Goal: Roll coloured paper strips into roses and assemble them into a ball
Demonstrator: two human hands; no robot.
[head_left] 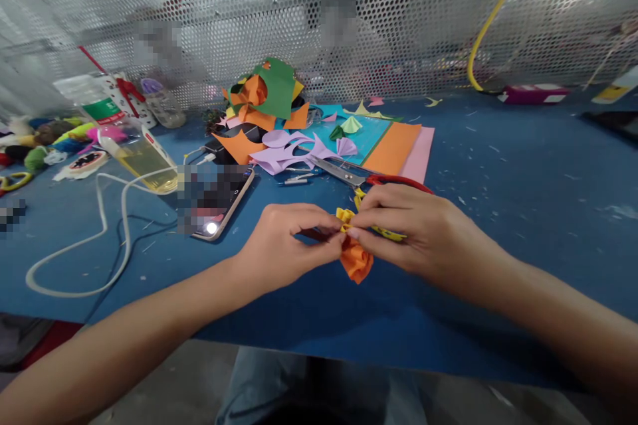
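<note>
My left hand [294,242] and my right hand [416,222] meet over the front of the table. Between their fingertips they pinch a crumpled orange and yellow paper piece [357,260], its yellow part on top and the orange part hanging below. Both hands are closed on it, and the fingers hide its middle. Just behind my right hand lie red-handled scissors [349,176], blades pointing left. A yellow patterned item [391,234] shows partly beneath the right fingers; I cannot tell what it is.
Paper sheets [393,146] and a pile of cut scraps [276,96] lie at the back. A phone [224,206] and a looped white cable [127,239] are left, near a bottle of yellowish liquid [149,163]. A perforated metal panel [399,26] stands behind.
</note>
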